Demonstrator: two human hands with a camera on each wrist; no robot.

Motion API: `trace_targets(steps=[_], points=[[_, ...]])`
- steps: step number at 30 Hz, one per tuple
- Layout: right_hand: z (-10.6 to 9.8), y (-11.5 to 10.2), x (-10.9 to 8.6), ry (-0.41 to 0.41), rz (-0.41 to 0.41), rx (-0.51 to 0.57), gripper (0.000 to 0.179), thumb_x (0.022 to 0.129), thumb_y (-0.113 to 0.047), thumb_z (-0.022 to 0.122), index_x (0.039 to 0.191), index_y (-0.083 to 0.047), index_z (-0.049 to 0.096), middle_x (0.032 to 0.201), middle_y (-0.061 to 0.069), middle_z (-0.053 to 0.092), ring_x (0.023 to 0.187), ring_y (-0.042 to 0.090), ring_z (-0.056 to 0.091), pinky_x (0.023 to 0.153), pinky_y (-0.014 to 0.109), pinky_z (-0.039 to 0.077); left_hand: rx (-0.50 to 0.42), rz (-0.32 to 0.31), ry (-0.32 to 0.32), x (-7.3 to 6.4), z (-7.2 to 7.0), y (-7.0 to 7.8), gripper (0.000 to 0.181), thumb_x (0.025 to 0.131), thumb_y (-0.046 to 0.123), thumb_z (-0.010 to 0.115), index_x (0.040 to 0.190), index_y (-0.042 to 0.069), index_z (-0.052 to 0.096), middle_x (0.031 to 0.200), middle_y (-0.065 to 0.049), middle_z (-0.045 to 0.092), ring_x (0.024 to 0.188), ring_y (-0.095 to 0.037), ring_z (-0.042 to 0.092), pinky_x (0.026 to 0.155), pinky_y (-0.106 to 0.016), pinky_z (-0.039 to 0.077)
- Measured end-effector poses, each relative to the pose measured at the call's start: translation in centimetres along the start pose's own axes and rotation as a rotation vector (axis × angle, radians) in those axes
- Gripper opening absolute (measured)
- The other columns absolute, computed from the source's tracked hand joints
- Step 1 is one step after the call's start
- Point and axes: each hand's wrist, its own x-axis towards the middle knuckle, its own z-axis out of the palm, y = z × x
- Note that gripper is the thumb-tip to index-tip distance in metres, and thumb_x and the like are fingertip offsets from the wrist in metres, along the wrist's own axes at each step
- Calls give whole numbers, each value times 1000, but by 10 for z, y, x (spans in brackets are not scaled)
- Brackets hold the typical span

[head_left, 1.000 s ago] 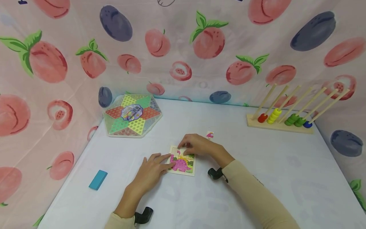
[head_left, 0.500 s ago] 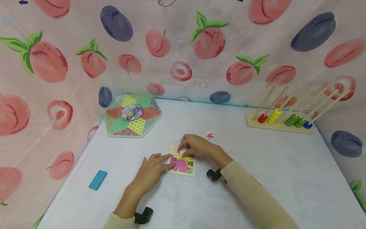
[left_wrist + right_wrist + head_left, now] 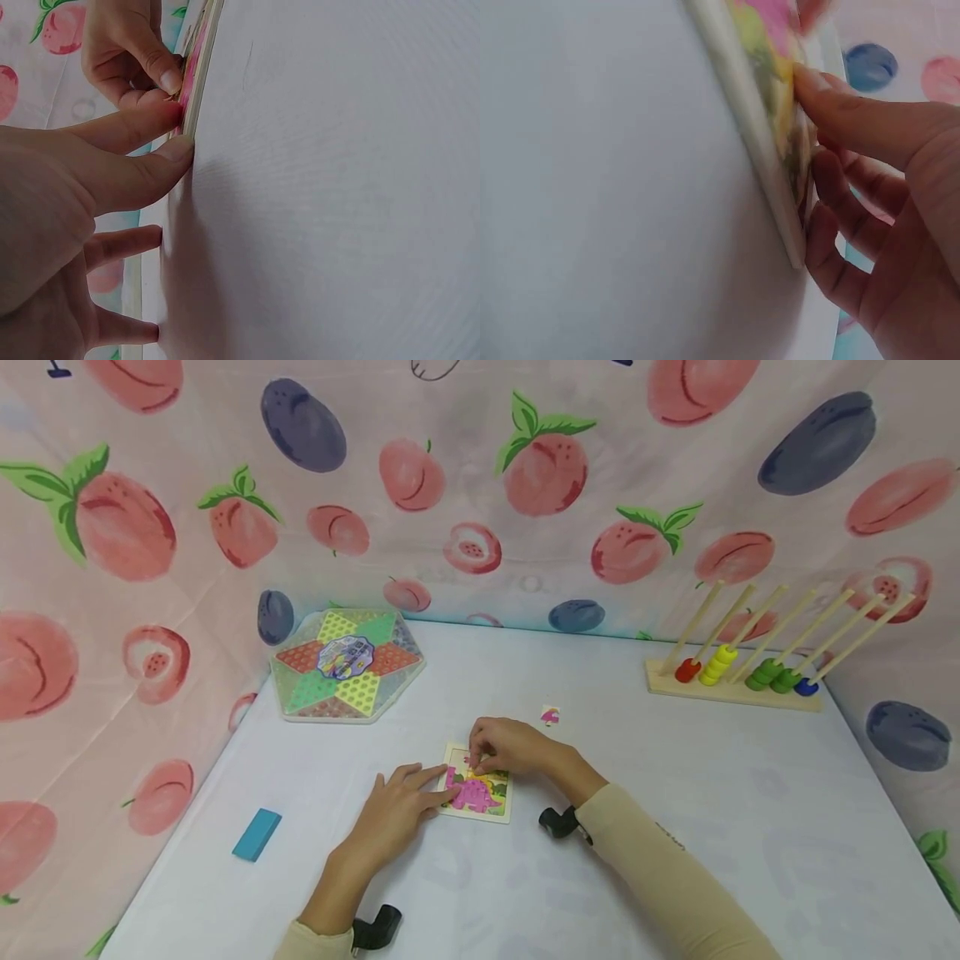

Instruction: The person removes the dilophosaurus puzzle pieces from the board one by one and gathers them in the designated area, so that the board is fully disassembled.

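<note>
A small wooden jigsaw puzzle (image 3: 472, 793) with a pink dinosaur picture lies on the white table in front of me. My left hand (image 3: 397, 810) reaches in from the left, fingers spread and fairly straight, its thumb and index finger touching the puzzle's left side. In the left wrist view the thumb of my left hand (image 3: 112, 176) rests at the frame's edge. Over the puzzle's upper part, my right hand (image 3: 517, 747) has its fingers bent, thumb and fingertips pinching a small puzzle piece (image 3: 173, 97), mostly hidden. One loose pink puzzle piece (image 3: 551, 716) lies beyond the right hand.
A hexagonal Chinese checkers board (image 3: 347, 664) lies at the back left. At the back right stands a wooden bead counter (image 3: 735, 693) with tall rods and coloured beads. A blue block (image 3: 257, 835) sits at the left. Fruit-patterned cloth rises behind the table (image 3: 675, 827).
My right hand has shifted slightly down and its fingertips have drawn closer together over the puzzle. The left hand stays in place.
</note>
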Motion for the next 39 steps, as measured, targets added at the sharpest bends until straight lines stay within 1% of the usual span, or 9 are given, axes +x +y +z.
trace_targets(steps=[3,5,7,17,24,35,39], points=[[2,1,0,8,-18,1,14,89,-25,80,100,-19,76,110,-3,64,94,12,55,89,26,52,-7,-4,-1,-1,0,0,40,92,19,74,128,36,72,149,2,60,139,-37,52,102,-79,40],[3,2,0,19,-12,5,20,88,-26,80,106,-19,76,110,-3,64,94,12,55,90,25,53,-15,-3,1,-1,0,0,40,91,18,74,127,36,72,149,2,60,139,-37,52,102,-79,40],[3,3,0,27,-8,15,24,87,-26,81,109,-19,76,111,-3,65,95,12,56,90,25,53,-19,0,3,0,0,0,40,91,18,74,127,35,72,149,2,60,139,-37,52,102,-79,40],[3,3,0,20,4,52,23,86,-24,82,109,-18,77,111,-2,65,96,12,56,91,25,53,-8,2,8,-1,1,1,39,91,18,74,126,35,73,148,1,61,138,-38,52,101,-79,41],[3,3,0,22,17,50,22,87,-23,81,108,-20,76,112,-2,65,97,12,56,93,26,54,-21,-6,6,0,0,2,39,91,18,74,127,34,73,149,2,61,138,-38,52,103,-79,39],[3,1,-1,20,22,71,20,87,-23,81,105,-23,73,106,-3,68,97,13,57,98,30,54,-22,-4,10,0,0,2,39,91,17,74,127,34,73,148,1,61,138,-38,52,102,-79,40],[3,1,-2,27,27,66,20,87,-24,81,105,-24,73,103,-4,68,95,13,57,94,29,54,-30,-3,5,0,-1,2,39,91,17,75,127,33,73,148,0,61,138,-39,52,102,-80,40]])
